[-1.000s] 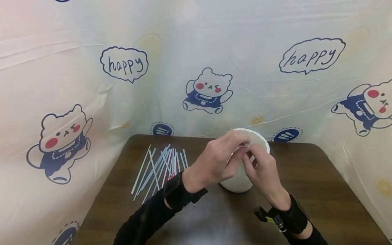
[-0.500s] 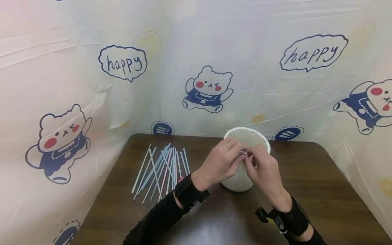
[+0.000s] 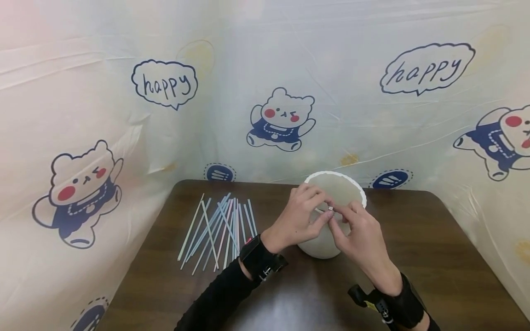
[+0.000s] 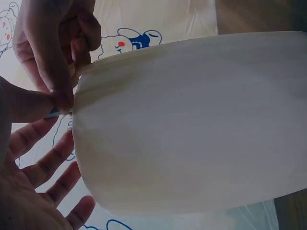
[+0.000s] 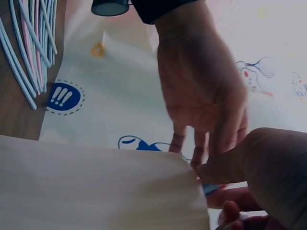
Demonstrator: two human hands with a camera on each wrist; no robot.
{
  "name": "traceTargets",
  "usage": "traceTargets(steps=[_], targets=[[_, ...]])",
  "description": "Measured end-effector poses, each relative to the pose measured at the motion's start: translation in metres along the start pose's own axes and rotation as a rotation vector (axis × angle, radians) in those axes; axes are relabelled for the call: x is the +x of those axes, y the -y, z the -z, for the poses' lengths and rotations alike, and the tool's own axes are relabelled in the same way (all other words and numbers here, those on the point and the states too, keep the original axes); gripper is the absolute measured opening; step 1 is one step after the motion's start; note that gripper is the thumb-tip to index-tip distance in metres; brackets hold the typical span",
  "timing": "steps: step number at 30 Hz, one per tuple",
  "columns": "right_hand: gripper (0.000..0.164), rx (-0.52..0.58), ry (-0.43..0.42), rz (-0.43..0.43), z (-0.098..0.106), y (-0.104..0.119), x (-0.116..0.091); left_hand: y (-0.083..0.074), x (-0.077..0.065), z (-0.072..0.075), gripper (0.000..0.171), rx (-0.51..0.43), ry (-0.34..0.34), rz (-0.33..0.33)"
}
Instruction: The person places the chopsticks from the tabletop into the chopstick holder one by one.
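Note:
A pale round tub with a thick white rim stands on the table, mostly behind my hands in the head view. Over its mouth, my left hand pinches a small light piece between thumb and index finger, its other fingers spread loosely. From the other side my right hand pinches the same piece by its fingertips. In the left wrist view the piece looks bluish, close to the tub's edge; fingers hide most of it. The right wrist view shows a blue-grey bit between the fingers.
Many thin sticks, light blue, pink and pale, lie crossed in a loose pile on the dark wooden table, left of the tub. A small red thing is mostly hidden behind the left wrist. A printed cloth hangs round the table.
Both hands have come down slightly, and more of the tub's rim shows. The left wrist has shifted right, uncovering more sticks. The fingertips have parted a little around the small piece.

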State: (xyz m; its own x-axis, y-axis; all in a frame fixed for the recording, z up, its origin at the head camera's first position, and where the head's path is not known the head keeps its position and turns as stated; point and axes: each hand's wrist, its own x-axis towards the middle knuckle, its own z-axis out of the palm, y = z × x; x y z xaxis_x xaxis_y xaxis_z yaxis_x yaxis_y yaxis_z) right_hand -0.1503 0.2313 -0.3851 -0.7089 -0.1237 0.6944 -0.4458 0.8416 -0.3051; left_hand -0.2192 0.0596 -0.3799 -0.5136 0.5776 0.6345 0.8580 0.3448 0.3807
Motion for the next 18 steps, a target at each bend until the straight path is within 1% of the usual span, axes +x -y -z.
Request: traceTargets(steps=[4, 9, 14, 18], targets=[[0.029, -0.046, 0.042, -0.006, 0.003, 0.002, -0.001, 0.0, -0.002, 0.0, 0.011, 0.019, 0.03, -0.004], [0.028, -0.079, 0.08, -0.04, 0.006, 0.004, -0.001, -0.002, -0.004, -0.003, 0.015, 0.072, 0.039, -0.015], [0.029, -0.089, 0.116, -0.07, 0.009, 0.003, -0.001, -0.003, -0.005, -0.005, 0.019, 0.105, 0.057, -0.009], [0.029, -0.087, 0.133, -0.076, 0.011, 0.002, -0.002, -0.003, -0.006, -0.006, 0.02, 0.104, 0.063, -0.003]])
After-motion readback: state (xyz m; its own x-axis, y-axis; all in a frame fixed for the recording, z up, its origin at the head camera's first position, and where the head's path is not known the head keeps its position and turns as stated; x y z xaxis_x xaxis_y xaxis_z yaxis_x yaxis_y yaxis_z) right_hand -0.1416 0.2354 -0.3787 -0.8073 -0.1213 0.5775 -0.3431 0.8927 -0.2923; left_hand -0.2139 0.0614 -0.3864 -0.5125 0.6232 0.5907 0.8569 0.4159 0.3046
